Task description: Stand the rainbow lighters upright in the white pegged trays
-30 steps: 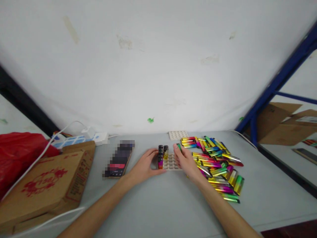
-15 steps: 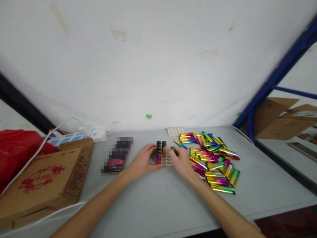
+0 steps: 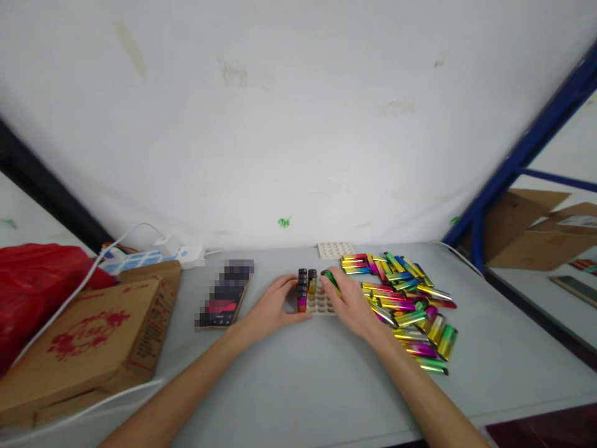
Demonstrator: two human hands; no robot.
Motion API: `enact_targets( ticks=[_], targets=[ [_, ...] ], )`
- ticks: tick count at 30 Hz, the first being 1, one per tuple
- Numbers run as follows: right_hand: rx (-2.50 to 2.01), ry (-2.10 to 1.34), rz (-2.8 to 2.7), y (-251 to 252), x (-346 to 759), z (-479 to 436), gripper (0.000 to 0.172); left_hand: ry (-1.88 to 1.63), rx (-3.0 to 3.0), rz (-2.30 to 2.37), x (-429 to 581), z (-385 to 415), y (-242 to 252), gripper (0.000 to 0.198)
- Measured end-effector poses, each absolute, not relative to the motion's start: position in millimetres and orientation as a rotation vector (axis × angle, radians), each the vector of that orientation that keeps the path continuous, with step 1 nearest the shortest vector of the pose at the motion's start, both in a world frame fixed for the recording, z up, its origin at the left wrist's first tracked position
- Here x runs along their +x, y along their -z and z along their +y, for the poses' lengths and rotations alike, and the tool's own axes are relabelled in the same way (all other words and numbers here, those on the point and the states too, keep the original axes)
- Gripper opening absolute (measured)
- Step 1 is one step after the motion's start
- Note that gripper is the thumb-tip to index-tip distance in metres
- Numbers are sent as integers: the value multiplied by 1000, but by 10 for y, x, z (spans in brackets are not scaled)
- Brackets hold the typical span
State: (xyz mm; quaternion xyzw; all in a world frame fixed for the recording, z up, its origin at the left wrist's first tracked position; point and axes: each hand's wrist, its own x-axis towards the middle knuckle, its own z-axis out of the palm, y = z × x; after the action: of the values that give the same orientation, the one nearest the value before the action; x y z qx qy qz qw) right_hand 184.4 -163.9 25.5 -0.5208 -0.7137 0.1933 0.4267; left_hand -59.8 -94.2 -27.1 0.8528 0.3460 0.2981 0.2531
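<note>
Green lighter point(image 3: 331, 278) is pinched by the right hand point(image 3: 349, 301) over the pale tray point(image 3: 321, 305); the left hand point(image 3: 273, 306) spreads its fingers around the left end. A careless sideways push could perhaps topple the standing lighters point(image 3: 303, 290).

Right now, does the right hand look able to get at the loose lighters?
Probably yes: the loose lighters lie close beside the right hand on the table, and nothing seems in the way, though that hand holds a green lighter.
</note>
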Motion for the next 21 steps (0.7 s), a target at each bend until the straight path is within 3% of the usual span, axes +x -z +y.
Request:
enact_targets(
  ticks=[4, 8, 15, 21],
  targets=[
    [-1285, -259, -1830, -218, 1933, -1592, 38, -795, 2323, 947, -595, -954, 245, 79],
    [-1389, -287, -1847, -156, 1963, -1563, 42, -790, 2319, 951, -593, -966, 233, 79],
    [-1438, -286, -2244, -217, 1952, -1618, 22, -807, 2308, 940, -579, -970, 246, 78],
    [-1684, -76, -2342, -362, 1820, -1639, 23, -816, 2301, 931, -561, -975, 232, 75]
  ],
)
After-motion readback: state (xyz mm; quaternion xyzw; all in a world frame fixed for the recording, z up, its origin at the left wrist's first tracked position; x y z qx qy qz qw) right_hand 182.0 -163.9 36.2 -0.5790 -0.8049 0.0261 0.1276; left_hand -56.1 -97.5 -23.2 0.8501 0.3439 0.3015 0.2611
